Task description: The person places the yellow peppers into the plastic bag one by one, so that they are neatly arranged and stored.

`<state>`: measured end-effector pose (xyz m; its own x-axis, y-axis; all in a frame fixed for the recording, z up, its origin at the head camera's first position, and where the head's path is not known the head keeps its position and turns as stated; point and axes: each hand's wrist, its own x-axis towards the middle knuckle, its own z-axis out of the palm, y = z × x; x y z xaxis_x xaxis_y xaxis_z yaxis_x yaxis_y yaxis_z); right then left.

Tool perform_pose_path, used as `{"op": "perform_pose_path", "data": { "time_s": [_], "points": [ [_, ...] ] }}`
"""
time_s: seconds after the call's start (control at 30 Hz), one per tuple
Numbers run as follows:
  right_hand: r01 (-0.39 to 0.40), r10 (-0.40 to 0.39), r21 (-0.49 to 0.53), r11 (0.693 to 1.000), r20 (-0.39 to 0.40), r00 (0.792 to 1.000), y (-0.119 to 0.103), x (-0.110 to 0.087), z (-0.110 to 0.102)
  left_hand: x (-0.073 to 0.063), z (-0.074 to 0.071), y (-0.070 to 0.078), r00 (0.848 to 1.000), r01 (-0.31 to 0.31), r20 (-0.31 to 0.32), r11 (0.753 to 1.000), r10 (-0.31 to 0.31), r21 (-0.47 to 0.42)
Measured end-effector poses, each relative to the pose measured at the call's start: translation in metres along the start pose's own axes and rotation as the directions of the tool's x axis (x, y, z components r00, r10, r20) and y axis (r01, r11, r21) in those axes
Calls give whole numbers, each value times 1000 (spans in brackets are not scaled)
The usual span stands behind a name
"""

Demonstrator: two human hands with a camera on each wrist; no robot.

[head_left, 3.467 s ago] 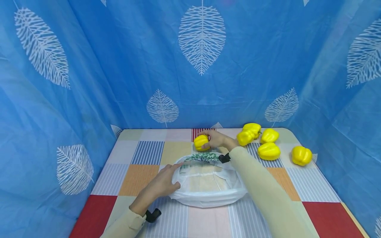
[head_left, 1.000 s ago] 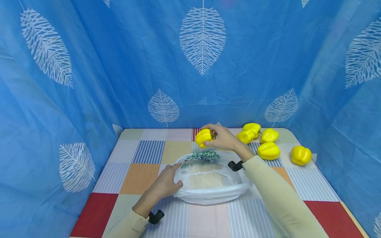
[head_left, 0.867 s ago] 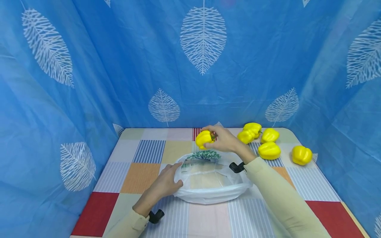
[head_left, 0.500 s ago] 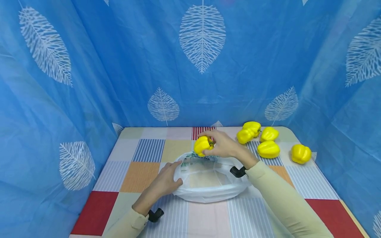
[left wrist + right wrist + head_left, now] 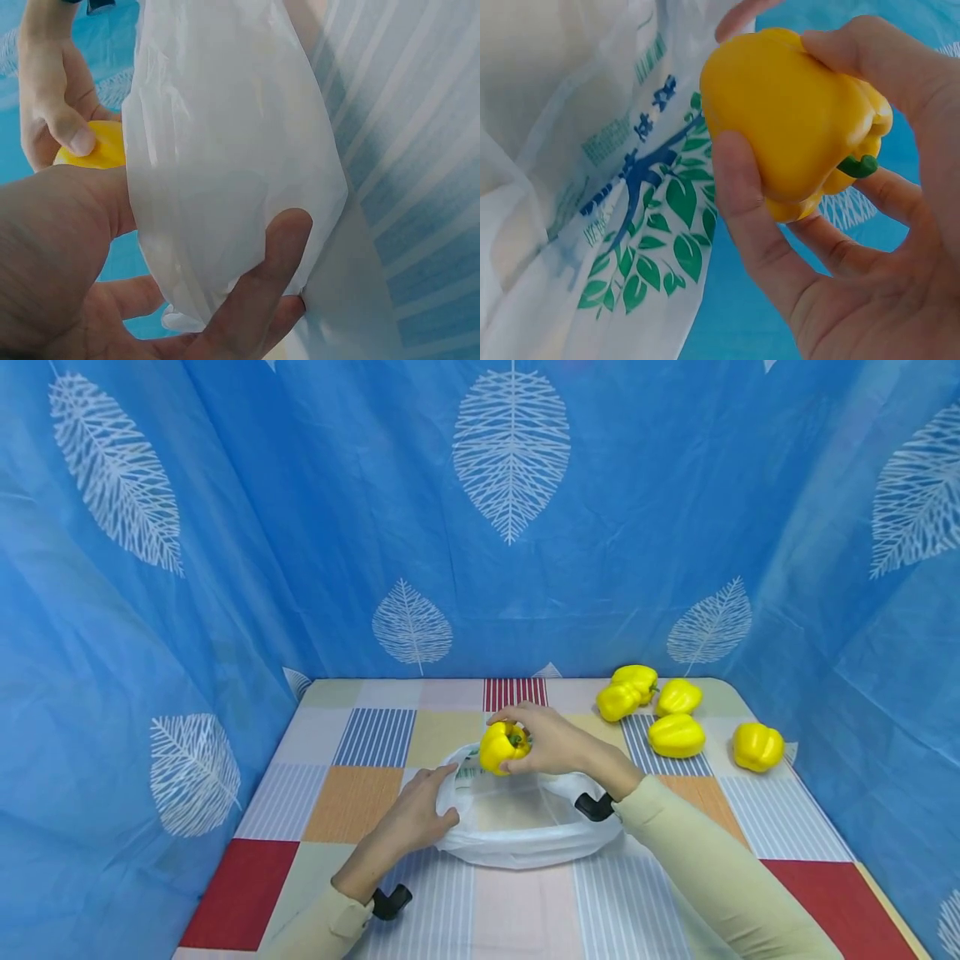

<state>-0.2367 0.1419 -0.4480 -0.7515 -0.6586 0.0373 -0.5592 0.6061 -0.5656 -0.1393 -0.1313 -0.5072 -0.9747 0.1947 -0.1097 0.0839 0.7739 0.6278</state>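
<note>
A yellow bell pepper [image 5: 500, 749] with a green stem is held between the thumb and fingers of my right hand [image 5: 553, 741]. It hangs over the far left part of the opening of a white plastic bag [image 5: 525, 853], whose green leaf print [image 5: 667, 240] shows in the right wrist view. The bag stands on the table with its mouth spread wide. My left hand [image 5: 411, 817] holds the bag's left side. In the left wrist view its fingers [image 5: 259, 281] lie against the outside of the white plastic, and its thumb passes behind the rim.
Several more yellow bell peppers [image 5: 677, 737] lie at the back right of the table, one [image 5: 758, 747] farther right near the edge. A patchwork cloth [image 5: 247, 885] covers the table. Blue curtains [image 5: 330, 485] with white leaves surround it at the back and sides.
My right hand has lifted the pepper from the table behind the bag and brought it nearer, over the opening, its stem now turned toward the camera. The left hand stays at the bag's left side.
</note>
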Motion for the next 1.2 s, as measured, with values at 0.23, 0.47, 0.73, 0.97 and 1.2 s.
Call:
{"op": "perform_pose_path", "data": {
  "time_s": [0.23,0.47,0.73,0.97,1.2],
  "points": [
    [14,-13,-7,1000,49,999,-5,3,10,1,0,1,1000,10,-1,1000,-10,3],
    [5,-3,-27,1000,77,997,-6,7,20,2,1,1,1000,8,-9,1000,-8,-2],
    [-13,18,-53,999,100,995,-16,11,31,2,0,1,1000,-5,-6,1000,5,2],
    [-23,34,-116,993,94,995,-18,17,44,2,0,2,1000,-21,7,1000,21,-3],
    [-26,41,-152,988,97,994,-17,21,51,3,-2,3,1000,-20,10,1000,21,-15]
  ]
}}
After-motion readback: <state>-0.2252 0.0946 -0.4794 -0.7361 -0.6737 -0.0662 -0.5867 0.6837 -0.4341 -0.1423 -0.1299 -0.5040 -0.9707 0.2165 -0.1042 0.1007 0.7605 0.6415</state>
